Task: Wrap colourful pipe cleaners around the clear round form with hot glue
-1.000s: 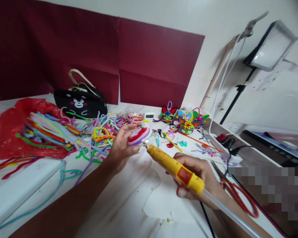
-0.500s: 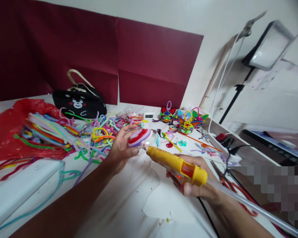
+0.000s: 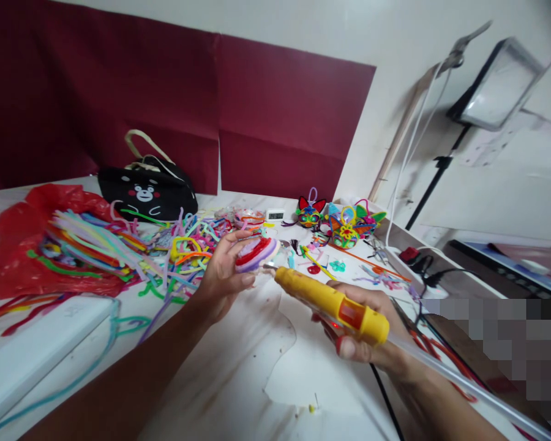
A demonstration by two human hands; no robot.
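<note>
Above the middle of the table, my left hand [image 3: 224,275] grips a rounded pipe-cleaner craft piece [image 3: 258,253] banded in red, purple and white between thumb and fingers. My right hand [image 3: 365,327] is wrapped round a yellow hot glue gun [image 3: 324,300], which points left with its metal tip close by the craft's lower right edge. Whether the tip touches it I cannot tell. A long clear glue stick [image 3: 468,381] runs out of the gun's back end, and a small red light glows on its side.
At left, a red plastic bag [image 3: 9,260] spills pipe cleaners [image 3: 98,242] beside a white box [image 3: 50,361]. Behind stands a black bag [image 3: 142,190]. Finished-looking colourful cat-face ornaments [image 3: 310,214] sit at the back. Orange-handled scissors [image 3: 434,352] lie right of my right hand.
The glue gun has shifted slightly right and down, and its metal tip shows apart from the spot it covered before. My left hand and the craft piece have moved slightly left.
</note>
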